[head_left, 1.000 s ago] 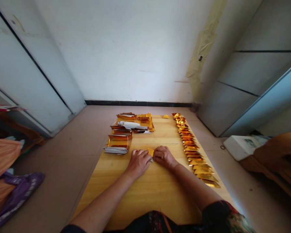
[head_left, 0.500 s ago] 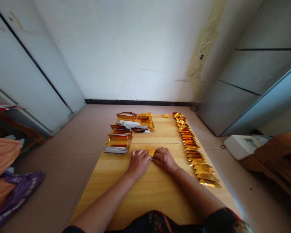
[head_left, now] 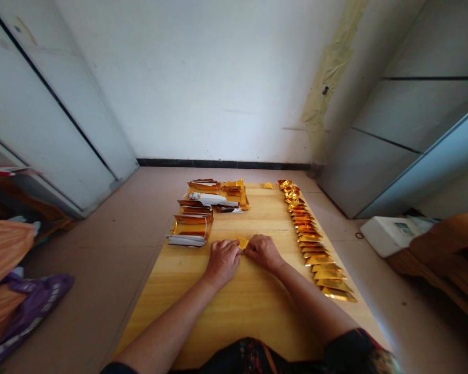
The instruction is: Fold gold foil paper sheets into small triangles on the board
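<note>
A small piece of gold foil paper (head_left: 242, 242) lies between my two hands at the middle of the wooden table (head_left: 234, 306). My left hand (head_left: 223, 261) grips its left side, fingers bent and pressed together. On its right side, the fingers of my right hand (head_left: 263, 251) are closed on the paper's edge. Parts of the paper are hidden under the fingertips. To the left stands a stack of gold foil sheets (head_left: 191, 225) with white backs. Folded gold foil pieces (head_left: 312, 244) form a long overlapping row along the table's right side.
More foil sheets (head_left: 232, 193) lie at the table's far left, and one small folded piece (head_left: 268, 185) sits near the far edge. A white box (head_left: 390, 235) is on the right. Orange and purple bags (head_left: 31, 301) lie at the left.
My right hand has shifted slightly at the paper, its fingers more curled. My left hand has barely moved. The stacks and the row stay as they were.
</note>
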Motion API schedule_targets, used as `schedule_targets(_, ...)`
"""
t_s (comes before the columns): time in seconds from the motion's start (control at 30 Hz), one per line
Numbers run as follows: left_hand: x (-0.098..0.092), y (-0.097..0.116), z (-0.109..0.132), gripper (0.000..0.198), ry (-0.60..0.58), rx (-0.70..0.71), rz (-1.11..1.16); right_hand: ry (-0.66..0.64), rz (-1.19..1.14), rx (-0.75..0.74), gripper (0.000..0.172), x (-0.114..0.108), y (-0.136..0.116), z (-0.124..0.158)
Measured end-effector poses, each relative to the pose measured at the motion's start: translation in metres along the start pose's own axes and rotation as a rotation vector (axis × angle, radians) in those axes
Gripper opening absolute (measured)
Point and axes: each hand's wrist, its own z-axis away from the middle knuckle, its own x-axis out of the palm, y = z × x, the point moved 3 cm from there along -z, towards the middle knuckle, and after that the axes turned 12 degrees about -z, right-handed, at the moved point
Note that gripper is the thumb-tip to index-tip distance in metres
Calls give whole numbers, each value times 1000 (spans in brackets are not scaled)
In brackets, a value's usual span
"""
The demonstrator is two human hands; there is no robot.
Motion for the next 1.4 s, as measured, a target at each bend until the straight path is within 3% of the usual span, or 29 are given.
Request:
schedule_targets(0.7, 0, 0, -5, 7, 17, 3, -46, -19, 95, 82, 14, 0, -3, -7)
schedule_targets(1.4, -2, -1, -1, 17, 4, 25, -31, 47, -118, 128, 4, 1, 1, -8)
